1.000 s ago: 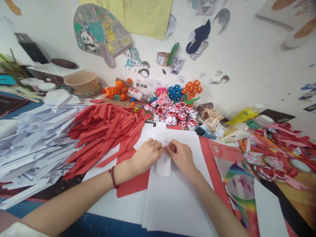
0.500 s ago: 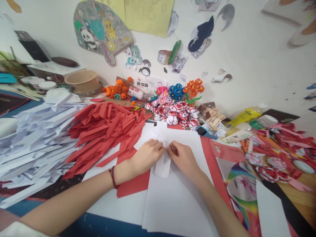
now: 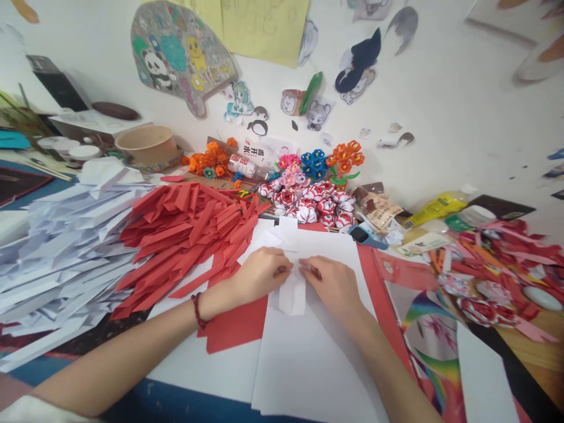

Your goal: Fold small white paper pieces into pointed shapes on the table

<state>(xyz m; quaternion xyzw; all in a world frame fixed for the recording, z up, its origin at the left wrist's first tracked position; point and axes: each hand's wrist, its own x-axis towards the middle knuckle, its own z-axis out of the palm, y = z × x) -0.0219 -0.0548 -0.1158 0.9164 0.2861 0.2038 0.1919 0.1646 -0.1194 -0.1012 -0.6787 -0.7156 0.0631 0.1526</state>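
Note:
Over a stack of white sheets, a narrow white paper strip hangs from my fingertips. My left hand, with a dark red bracelet at the wrist, pinches its upper left edge. Opposite it, my right hand has thumb and forefinger closed at the strip's upper right edge. Just beyond the fingers lie another white strip and a folded white piece. Red sheets show under the white ones on the left.
Heaped to the left are folded white strips and folded red strips. Red-and-white paper flowers line the wall side, near a smartwatch. A yellow bottle and red ribbon scraps lie at right.
My left hand has drawn back slightly to the left and rotated, and my right hand has come down a little. The fingertips are further apart, with the strip still between them.

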